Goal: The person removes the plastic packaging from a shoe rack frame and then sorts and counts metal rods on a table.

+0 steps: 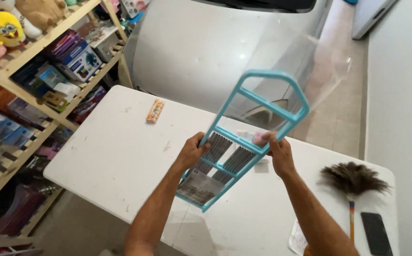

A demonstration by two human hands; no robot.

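1. Turquoise plastic rack (pixel 244 137) was held tilted above the white counter (pixel 120 156), beside wooden shelves (pixel 40 90) (a silver car (pixel 206 47) behind).
2. Left hand (pixel 192 152) curled around one side rail.
3. Right hand (pixel 278 152) gripped the opposite rail, near a feather duster (pixel 353 182) and a black phone (pixel 375 233).

Grey printed label card (pixel 200 187) at near end of turquoise rack (pixel 258 118). Small multicoloured packet (pixel 155 111) far left on table. Boxed packages (pixel 75 59) on left shelves. Dark phone screen (pixel 375 233) near right.
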